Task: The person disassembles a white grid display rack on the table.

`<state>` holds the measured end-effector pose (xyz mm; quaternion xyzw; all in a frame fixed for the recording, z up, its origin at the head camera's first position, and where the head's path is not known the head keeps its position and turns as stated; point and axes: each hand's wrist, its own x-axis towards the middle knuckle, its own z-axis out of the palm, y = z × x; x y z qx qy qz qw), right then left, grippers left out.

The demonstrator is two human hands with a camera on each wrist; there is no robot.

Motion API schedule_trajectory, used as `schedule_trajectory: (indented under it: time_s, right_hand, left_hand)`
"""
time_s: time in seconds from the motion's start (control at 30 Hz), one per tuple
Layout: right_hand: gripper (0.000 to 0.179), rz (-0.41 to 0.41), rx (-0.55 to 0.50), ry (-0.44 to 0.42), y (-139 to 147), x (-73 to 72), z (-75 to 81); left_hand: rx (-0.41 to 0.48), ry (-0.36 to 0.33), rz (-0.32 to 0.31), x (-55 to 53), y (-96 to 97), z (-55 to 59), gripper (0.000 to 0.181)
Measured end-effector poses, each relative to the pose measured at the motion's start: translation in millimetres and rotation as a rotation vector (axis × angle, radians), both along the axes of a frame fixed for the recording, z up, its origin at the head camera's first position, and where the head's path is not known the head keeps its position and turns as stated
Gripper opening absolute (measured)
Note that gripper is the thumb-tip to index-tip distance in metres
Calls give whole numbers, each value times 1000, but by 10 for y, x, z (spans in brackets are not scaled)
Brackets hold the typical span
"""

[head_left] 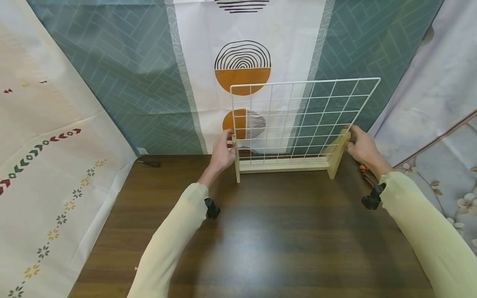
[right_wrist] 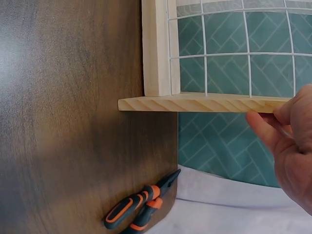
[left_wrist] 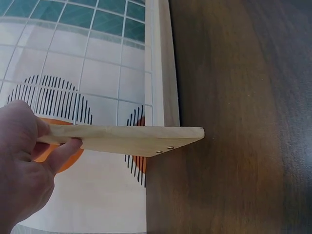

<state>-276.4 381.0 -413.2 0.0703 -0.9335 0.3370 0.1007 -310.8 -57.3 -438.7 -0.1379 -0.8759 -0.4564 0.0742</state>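
A stand with a white wire grid (head_left: 305, 82) rises at the back of the table, its wooden crossbar (head_left: 283, 167) running low between two wooden side panels. My left hand (head_left: 222, 154) pinches the upper end of the left side panel (left_wrist: 122, 136) between thumb and fingers. Two small metal screw heads (left_wrist: 165, 149) show on that panel's outer face, near its lower end. On the other side, my right hand (head_left: 364, 148) grips the upper part of the right side panel (right_wrist: 204, 103), fingertips at its edge. The grid stands upright, leaning slightly back, between the panels.
Pliers with black and orange handles (right_wrist: 141, 202) lie on the table beyond the right panel, near the right edge. A dark-handled screwdriver (head_left: 150, 163) lies at the back left. Patterned cloth (head_left: 123, 82) hangs behind the brown table (head_left: 283, 231) and along both sides.
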Motion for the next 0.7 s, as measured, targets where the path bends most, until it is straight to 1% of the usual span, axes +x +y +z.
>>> schedule_trajectory:
  time_s: [0.23, 0.4, 0.5, 0.7]
  right_hand:
    - [54, 26, -22, 15, -30, 36, -16]
    - [53, 36, 12, 45, -46, 60, -30]
    - [53, 45, 12, 56, -61, 79, -40]
    - [54, 62, -28, 56, -76, 128, -57]
  left_hand:
    - [21, -11, -6, 79, -31, -27, 52]
    - [11, -9, 4, 114, -78, -51, 52]
    - [-1, -4, 8, 132, -103, -67, 52]
    - [-21, 15, 17, 185, -125, -79, 51]
